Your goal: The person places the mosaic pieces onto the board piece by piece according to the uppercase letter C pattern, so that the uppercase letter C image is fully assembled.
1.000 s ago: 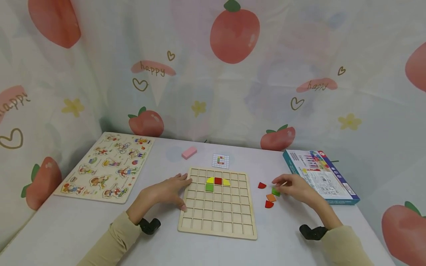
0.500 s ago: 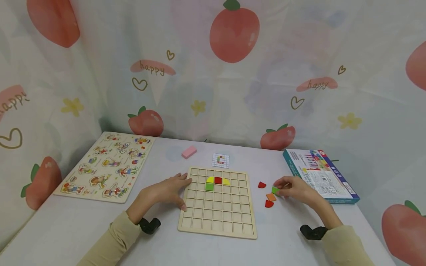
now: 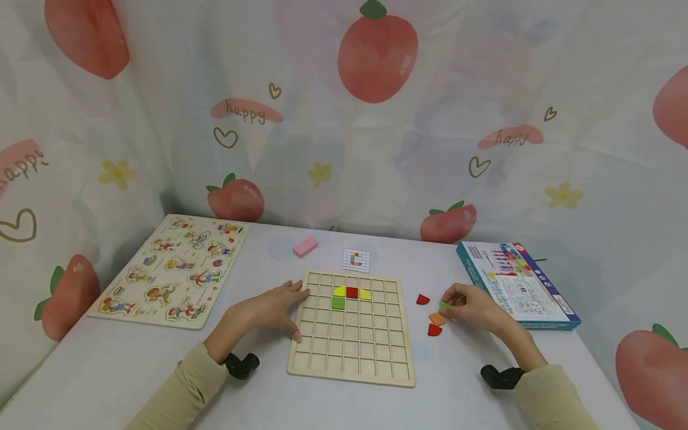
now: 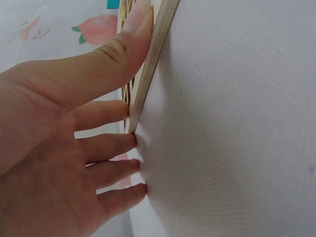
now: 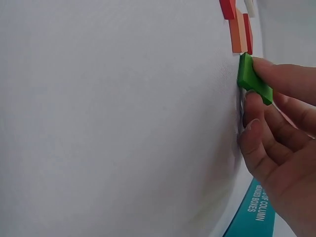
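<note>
A wooden grid board [image 3: 352, 343] lies on the table, with two yellow quarter-round tiles, a red square tile [image 3: 352, 292] and a green square tile [image 3: 338, 303] set in its upper cells. Spread along the board's left edge is my left hand [image 3: 273, 307]; its thumb touches the rim in the left wrist view. Right of the board, my right hand [image 3: 475, 307] pinches another green square tile [image 5: 254, 79] between thumb and fingers, tilted close over the table. Beside it lie an orange square tile [image 3: 438, 319] and two red quarter-round tiles, one nearer [image 3: 434, 329] and one farther [image 3: 423, 299].
Behind the board are a small pattern card [image 3: 356, 260] and a pink block [image 3: 305, 246]. A puzzle board with cartoon figures [image 3: 177, 269] lies at the left. A flat teal-edged box [image 3: 521, 286] sits just beyond my right hand. A printed curtain [image 3: 376, 149] hangs behind the table.
My right fingers have closed round the green tile, tipping it up from lying flat among the loose tiles. My left hand and the grid board have stayed in place.
</note>
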Demonstrator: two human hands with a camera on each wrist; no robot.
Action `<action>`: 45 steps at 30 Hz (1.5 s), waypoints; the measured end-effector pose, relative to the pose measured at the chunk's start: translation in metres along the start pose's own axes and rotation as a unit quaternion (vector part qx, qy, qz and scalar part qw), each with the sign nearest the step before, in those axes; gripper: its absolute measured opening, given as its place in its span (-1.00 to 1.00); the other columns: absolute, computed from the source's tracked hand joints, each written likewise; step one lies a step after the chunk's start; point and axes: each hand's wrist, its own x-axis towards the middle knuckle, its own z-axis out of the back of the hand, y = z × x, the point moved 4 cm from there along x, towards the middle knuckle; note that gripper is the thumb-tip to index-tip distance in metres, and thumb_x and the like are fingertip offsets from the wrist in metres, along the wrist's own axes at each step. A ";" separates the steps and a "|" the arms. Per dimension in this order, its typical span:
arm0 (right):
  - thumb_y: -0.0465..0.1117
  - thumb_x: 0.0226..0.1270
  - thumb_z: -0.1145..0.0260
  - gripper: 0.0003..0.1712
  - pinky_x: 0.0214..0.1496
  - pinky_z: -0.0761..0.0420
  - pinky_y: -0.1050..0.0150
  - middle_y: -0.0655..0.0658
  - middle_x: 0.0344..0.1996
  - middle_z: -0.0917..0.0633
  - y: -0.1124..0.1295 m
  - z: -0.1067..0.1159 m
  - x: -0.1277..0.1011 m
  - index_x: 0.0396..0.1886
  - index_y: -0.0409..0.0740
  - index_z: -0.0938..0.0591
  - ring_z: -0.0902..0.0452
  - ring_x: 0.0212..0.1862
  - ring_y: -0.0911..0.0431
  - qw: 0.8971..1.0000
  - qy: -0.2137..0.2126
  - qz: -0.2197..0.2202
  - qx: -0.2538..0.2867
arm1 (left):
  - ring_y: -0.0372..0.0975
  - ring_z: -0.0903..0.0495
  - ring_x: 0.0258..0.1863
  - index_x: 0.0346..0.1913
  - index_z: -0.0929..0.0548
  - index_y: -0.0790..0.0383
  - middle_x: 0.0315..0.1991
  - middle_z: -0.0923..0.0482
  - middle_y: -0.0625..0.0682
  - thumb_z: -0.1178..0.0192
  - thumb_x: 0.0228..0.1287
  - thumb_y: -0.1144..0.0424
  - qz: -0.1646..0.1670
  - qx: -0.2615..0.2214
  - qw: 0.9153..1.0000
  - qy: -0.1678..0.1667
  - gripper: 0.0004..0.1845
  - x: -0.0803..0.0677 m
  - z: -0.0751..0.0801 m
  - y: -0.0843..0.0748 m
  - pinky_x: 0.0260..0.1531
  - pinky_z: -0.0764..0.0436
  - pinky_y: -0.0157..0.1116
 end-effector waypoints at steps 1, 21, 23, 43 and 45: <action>-0.22 0.30 -0.47 -0.73 -0.28 -0.59 0.39 -0.09 -0.29 -0.66 0.000 0.000 0.000 -0.10 -0.24 -0.63 -0.51 -0.23 0.05 1.000 -0.003 -0.002 0.002 | 0.07 0.06 0.67 0.56 -0.33 0.15 0.65 -0.08 0.14 -0.63 -0.02 0.08 0.000 0.001 1.000 0.000 0.06 0.000 0.000 0.000 0.56 -0.08 0.20; -0.17 0.48 -0.34 -0.64 -0.10 -0.70 0.38 -0.21 -0.06 -0.76 0.016 -0.005 0.000 0.14 -0.28 -0.66 -0.68 -0.15 0.06 0.995 -0.013 0.028 0.095 | 0.07 0.06 0.67 0.56 -0.33 0.15 0.65 -0.09 0.14 -0.64 -0.02 0.09 0.000 0.001 1.000 0.000 0.06 -0.001 0.000 0.000 0.56 -0.11 0.20; -0.18 0.48 -0.33 -0.63 -0.07 -0.69 0.39 -0.23 -0.05 -0.76 0.018 -0.006 0.000 0.16 -0.30 -0.64 -0.70 -0.15 0.03 0.993 -0.002 0.030 0.114 | 0.06 0.06 0.67 0.56 -0.33 0.15 0.65 -0.08 0.14 -0.63 -0.02 0.09 0.000 0.000 1.000 -0.001 0.06 -0.001 0.000 -0.001 0.56 -0.10 0.20; -0.20 0.43 -0.37 -0.57 -0.15 -0.65 0.37 -0.18 -0.13 -0.79 0.053 -0.038 0.015 0.21 -0.31 -0.64 -0.70 -0.20 0.05 0.988 0.057 0.029 0.139 | 0.07 0.07 0.67 0.57 -0.33 0.15 0.65 -0.07 0.14 -0.63 0.00 0.10 0.000 -0.002 1.000 0.002 0.04 -0.002 0.001 -0.001 0.56 -0.09 0.20; -0.18 0.42 -0.38 -0.57 -0.18 -0.63 0.35 -0.17 -0.11 -0.79 0.059 -0.040 0.016 0.19 -0.29 -0.65 -0.67 -0.19 0.05 0.989 0.055 0.035 0.130 | 0.06 0.07 0.67 0.57 -0.33 0.15 0.65 -0.08 0.13 -0.63 0.00 0.10 0.002 -0.002 1.000 0.002 0.05 -0.002 0.001 -0.001 0.56 -0.09 0.20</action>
